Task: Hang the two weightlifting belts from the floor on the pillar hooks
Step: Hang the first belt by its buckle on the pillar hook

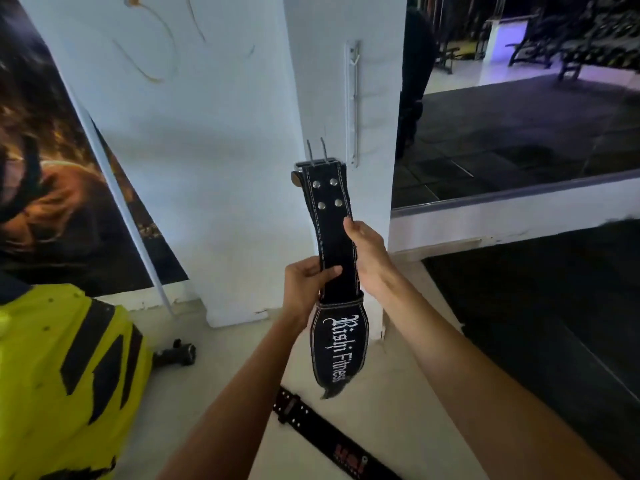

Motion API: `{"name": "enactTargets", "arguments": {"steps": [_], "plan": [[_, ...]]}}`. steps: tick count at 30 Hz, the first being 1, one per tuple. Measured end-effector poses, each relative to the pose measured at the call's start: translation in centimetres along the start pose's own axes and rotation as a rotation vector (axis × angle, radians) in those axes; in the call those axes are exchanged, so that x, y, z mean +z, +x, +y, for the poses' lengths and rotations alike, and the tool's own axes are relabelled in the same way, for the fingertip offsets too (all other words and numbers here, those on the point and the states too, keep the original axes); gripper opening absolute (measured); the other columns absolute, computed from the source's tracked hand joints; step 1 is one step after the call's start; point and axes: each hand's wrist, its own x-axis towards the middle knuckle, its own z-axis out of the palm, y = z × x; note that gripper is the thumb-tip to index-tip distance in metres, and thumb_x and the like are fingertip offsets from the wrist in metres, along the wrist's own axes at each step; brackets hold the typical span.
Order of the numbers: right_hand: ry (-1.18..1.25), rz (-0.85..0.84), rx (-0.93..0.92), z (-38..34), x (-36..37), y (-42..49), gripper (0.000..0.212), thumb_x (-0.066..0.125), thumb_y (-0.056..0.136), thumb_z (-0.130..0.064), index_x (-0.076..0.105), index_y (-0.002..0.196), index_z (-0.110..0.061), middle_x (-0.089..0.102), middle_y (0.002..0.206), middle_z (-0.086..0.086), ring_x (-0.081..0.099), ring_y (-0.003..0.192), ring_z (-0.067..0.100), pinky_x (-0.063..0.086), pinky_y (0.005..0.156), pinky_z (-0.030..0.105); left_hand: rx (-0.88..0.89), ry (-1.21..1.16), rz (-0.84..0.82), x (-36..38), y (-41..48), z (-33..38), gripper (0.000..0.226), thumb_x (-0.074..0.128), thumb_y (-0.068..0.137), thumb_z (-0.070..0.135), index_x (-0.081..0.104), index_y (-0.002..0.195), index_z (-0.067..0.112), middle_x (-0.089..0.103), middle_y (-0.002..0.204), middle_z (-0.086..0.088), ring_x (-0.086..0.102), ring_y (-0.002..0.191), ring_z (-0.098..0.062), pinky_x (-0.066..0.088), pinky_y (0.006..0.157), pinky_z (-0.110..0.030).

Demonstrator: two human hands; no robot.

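On the floor [221, 393] nearest the camera, a second belt [332, 441] lies flat, black with studs and red lettering, running toward the bottom edge of the view between the two forearms. It touches neither hand. To its left stands a yellow and black machine cover [62, 382], with a dark dumbbell [176, 353] just beyond it on the floor.

Above the floor, both hands hold the first belt [337, 258] upright in front of the pillar [221, 150]. The left hand [306, 285] is closed round the narrow strap, thumb across its front face. The right hand [367, 252] grips the strap's right edge slightly higher, fingers curled behind it and thumb pointing up. The belt's wide padded section, with white lettering, hangs below the hands. Its buckle end [318, 166] points upward, two prongs raised, near the lower end of the hook rail [353, 105].

The hook rail is fixed vertically on the white pillar's right face. No belt hangs on it. Whether the buckle touches the pillar cannot be determined.

Further back, a poster [52, 161] leans at the left, and a mirror [519, 126] lies to the right.
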Motion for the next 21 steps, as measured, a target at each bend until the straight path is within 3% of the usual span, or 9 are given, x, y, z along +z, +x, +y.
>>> {"name": "enactTargets", "arguments": {"steps": [2, 4, 7, 10, 12, 14, 17, 19, 21], "plan": [[-0.146, -0.121, -0.101, -0.8, -0.5, -0.4, 0.035, 0.058, 0.087, -0.036, 0.060, 0.111, -0.010, 0.064, 0.117, 0.010, 0.058, 0.114, 0.029, 0.044, 0.102, 0.043, 0.068, -0.048, 0.006, 0.4, 0.8, 2.3, 0.016, 0.065, 0.082, -0.003, 0.072, 0.091, 0.008, 0.077, 0.075, 0.005, 0.072, 0.070, -0.013, 0.058, 0.066, -0.026], [-0.212, -0.179, -0.127, -0.4, -1.4, -1.3, 0.035, 0.060, 0.087, -0.033, 0.061, 0.113, -0.010, 0.068, 0.109, 0.013, 0.066, 0.101, 0.031, 0.052, 0.093, 0.043, 0.114, -0.122, 0.022, 0.6, 1.9, 4.3, 0.014, 0.064, 0.083, -0.002, 0.071, 0.092, 0.006, 0.076, 0.075, 0.003, 0.071, 0.068, -0.013, 0.058, 0.066, -0.027], [-0.192, -0.102, -0.179, 0.0, -2.6, -2.1, 0.023, 0.061, 0.087, -0.021, 0.063, 0.108, -0.010, 0.070, 0.100, 0.014, 0.068, 0.089, 0.029, 0.056, 0.082, 0.036, 0.112, -0.157, 0.035, 0.8, 3.4, 6.9, 0.010, 0.065, 0.083, 0.001, 0.071, 0.090, 0.005, 0.075, 0.072, 0.003, 0.070, 0.066, -0.012, 0.057, 0.061, -0.025], [-0.124, 0.014, -0.237, -1.3, -2.9, -1.4, 0.015, 0.062, 0.086, -0.014, 0.068, 0.098, -0.008, 0.071, 0.095, 0.020, 0.068, 0.090, 0.038, 0.055, 0.085, 0.044, 0.126, -0.093, 0.015, 2.2, 3.5, 6.6, 0.015, 0.060, 0.089, 0.008, 0.067, 0.103, 0.007, 0.075, 0.081, 0.001, 0.071, 0.072, -0.012, 0.056, 0.064, -0.024], [-0.114, 0.067, -0.248, -3.2, -2.6, -0.9, 0.009, 0.062, 0.085, -0.013, 0.070, 0.089, -0.013, 0.071, 0.087, 0.014, 0.068, 0.085, 0.031, 0.054, 0.083, 0.040, 0.141, -0.040, -0.037, 3.7, 3.1, 5.6, 0.020, 0.055, 0.093, 0.015, 0.063, 0.111, 0.010, 0.073, 0.089, 0.000, 0.071, 0.077, -0.012, 0.056, 0.067, -0.022], [-0.105, 0.094, -0.225, -4.4, -2.2, -0.2, 0.010, 0.063, 0.085, -0.015, 0.070, 0.084, -0.008, 0.069, 0.083, 0.014, 0.065, 0.083, 0.028, 0.051, 0.083, 0.039, 0.108, -0.015, -0.054, 4.5, 2.4, 4.2, 0.018, 0.055, 0.094, 0.018, 0.064, 0.106, 0.009, 0.074, 0.084, 0.001, 0.071, 0.074, -0.012, 0.055, 0.065, -0.020], [-0.076, 0.164, -0.199, -5.6, -2.6, 0.5, 0.027, 0.065, 0.084, -0.025, 0.066, 0.092, 0.001, 0.067, 0.096, 0.025, 0.063, 0.096, 0.036, 0.046, 0.094, 0.045, -0.053, 0.027, -0.071, 4.4, 0.0, 0.4, 0.009, 0.061, 0.090, 0.019, 0.067, 0.083, 0.016, 0.074, 0.069, 0.005, 0.071, 0.065, -0.011, 0.054, 0.058, -0.018], [-0.053, 0.214, -0.194, -5.9, -3.2, 0.7, 0.032, 0.064, 0.084, -0.027, 0.065, 0.096, 0.002, 0.065, 0.109, 0.029, 0.061, 0.106, 0.041, 0.044, 0.100, 0.052, -0.176, 0.067, -0.144, 3.9, -1.4, -1.9, 0.004, 0.067, 0.086, 0.019, 0.069, 0.083, 0.018, 0.076, 0.079, 0.001, 0.072, 0.074, -0.017, 0.055, 0.060, -0.018], [-0.052, 0.233, -0.202, -5.5, -3.7, 0.8, 0.038, 0.063, 0.084, -0.027, 0.061, 0.096, 0.009, 0.059, 0.111, 0.036, 0.062, 0.099, 0.041, 0.041, 0.100, 0.057, -0.178, 0.039, -0.198, 3.5, -1.5, -1.6, 0.006, 0.069, 0.084, 0.019, 0.070, 0.088, 0.015, 0.076, 0.086, -0.004, 0.072, 0.079, -0.021, 0.056, 0.064, -0.021]]}}
